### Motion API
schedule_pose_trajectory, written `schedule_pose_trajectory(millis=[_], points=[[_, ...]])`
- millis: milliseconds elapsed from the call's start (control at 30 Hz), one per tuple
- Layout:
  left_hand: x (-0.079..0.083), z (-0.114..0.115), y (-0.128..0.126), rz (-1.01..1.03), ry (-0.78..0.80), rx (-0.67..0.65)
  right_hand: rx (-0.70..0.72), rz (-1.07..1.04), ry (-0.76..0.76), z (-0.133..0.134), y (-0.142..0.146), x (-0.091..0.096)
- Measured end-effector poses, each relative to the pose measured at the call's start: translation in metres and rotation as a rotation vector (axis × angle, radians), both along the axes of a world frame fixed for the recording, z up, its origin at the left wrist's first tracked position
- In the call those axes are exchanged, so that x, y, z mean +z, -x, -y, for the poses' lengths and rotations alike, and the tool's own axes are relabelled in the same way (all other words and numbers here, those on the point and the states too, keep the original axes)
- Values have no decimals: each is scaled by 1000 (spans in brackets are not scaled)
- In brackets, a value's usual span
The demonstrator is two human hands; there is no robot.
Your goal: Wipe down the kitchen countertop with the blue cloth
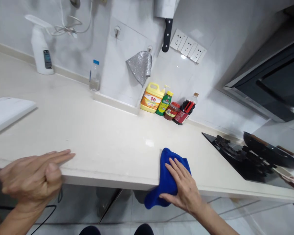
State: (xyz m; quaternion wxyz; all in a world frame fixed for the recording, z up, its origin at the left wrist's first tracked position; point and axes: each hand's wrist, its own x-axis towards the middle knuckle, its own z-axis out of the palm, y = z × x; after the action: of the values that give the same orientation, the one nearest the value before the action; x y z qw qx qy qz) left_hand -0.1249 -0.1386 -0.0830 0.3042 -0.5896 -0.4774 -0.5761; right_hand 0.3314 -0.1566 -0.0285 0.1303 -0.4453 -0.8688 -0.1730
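Observation:
A blue cleaning cloth (168,182) drapes over the front edge of the white countertop (107,137), one part on top and one hanging down. My right hand (182,186) presses on it, fingers along the top and thumb lower down at the edge, holding it. On the left, my left hand (35,174) is in the air by the counter's front edge. Its fingers point to the right, some stretched out and some partly bent, with nothing seen in them.
Along the wall stand a yellow detergent jug (152,98), a green bottle (164,103), a red-lidded jar (171,111) and a dark sauce bottle (182,112). A gas stove (235,156) with a wok (269,151) is right. Left are a white spray bottle (40,49), a clear bottle (94,76) and a white flat object (9,112).

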Motion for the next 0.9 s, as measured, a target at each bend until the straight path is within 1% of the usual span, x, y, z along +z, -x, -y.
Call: schedule_pose_trajectory(millis=[67, 100, 333, 467, 667, 767, 900], points=[[5, 1, -3, -124, -88, 50, 30, 10, 45, -4, 27, 4], [7, 2, -3, -158, -106, 62, 42, 15, 80, -6, 40, 7], [8, 2, -2, -177, -118, 53, 98, 33, 385, -21, 121, 32], [7, 3, 0, -172, -114, 53, 156, 54, 501, -29, 161, 42], [4, 4, 2, -191, -96, 34, 289, 76, 589, -44, 215, 51], [0, 3, 6, -187, -102, 26, 363, 50, 620, -53, 238, 57], [-7, 3, 14, -248, -97, 16, 442, 34, 675, -70, 263, 66]])
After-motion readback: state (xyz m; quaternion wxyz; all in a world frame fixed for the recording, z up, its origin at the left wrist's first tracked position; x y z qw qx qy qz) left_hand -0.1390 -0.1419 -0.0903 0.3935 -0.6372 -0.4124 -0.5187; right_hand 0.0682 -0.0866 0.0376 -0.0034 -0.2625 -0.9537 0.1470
